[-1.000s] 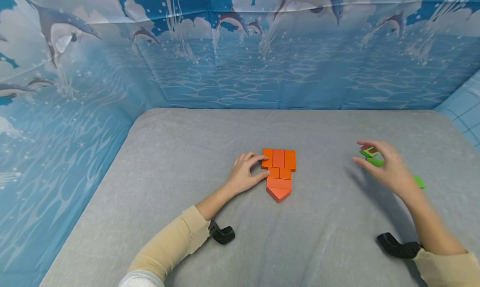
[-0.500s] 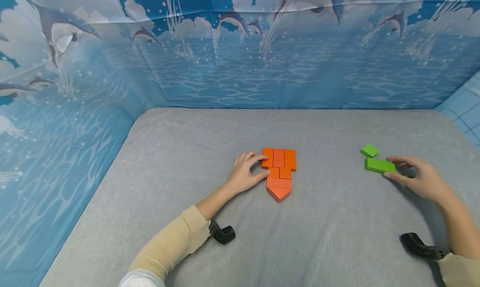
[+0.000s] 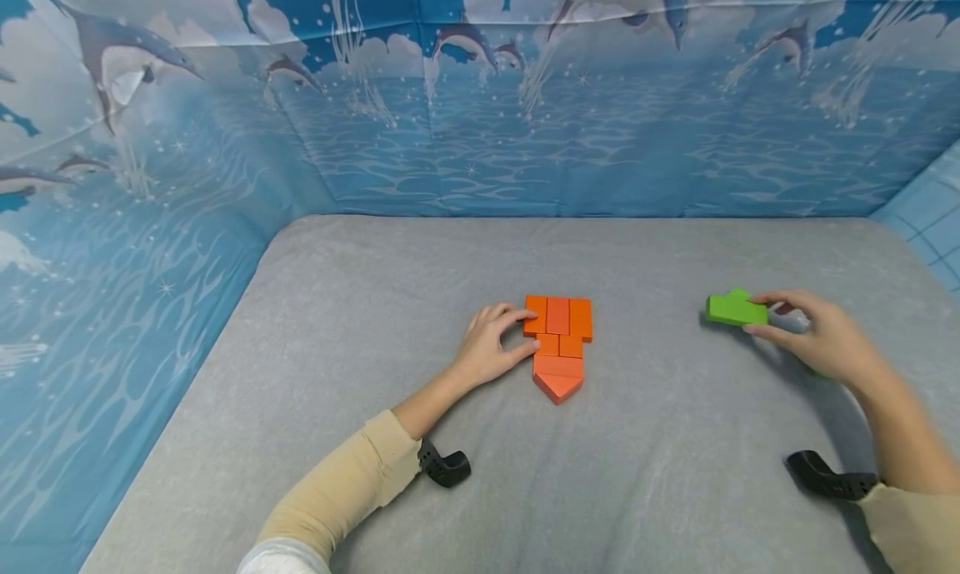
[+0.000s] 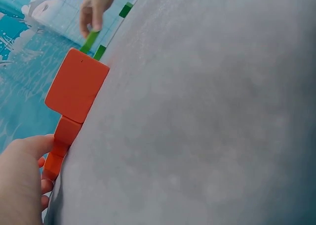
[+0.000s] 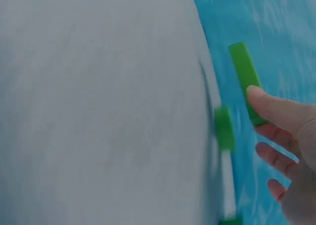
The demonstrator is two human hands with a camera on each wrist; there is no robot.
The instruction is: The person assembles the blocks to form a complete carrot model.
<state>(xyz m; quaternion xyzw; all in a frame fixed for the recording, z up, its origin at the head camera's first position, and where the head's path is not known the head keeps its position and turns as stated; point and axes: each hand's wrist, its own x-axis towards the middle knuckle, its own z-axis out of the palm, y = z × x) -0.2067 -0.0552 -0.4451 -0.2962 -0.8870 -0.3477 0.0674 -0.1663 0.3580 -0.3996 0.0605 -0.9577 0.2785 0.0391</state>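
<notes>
Green block (image 3: 733, 310), pinched at its right end between the thumb and fingers of my right hand (image 3: 832, 341), hangs just clear of the grey cloth (image 3: 645, 474) on the right of the scene. Moments ago the piece was farther right and closer to me; now it is shifted left and away, and partly hides a small green block (image 3: 738, 291) behind it. I judge that this leaves the piece free to be carried, not yet set down. Its long axis runs nearly level from side to side, the free end pointing left, toward the orange blocks (image 3: 567, 346) well apart from it. There, my left hand (image 3: 486, 349) grasps nothing: thumb and index finger rest against the left side of the tight-set pieces, whose pointed end faces me. Beyond the right hand, my left wrist view catches another green block (image 4: 126, 10).
</notes>
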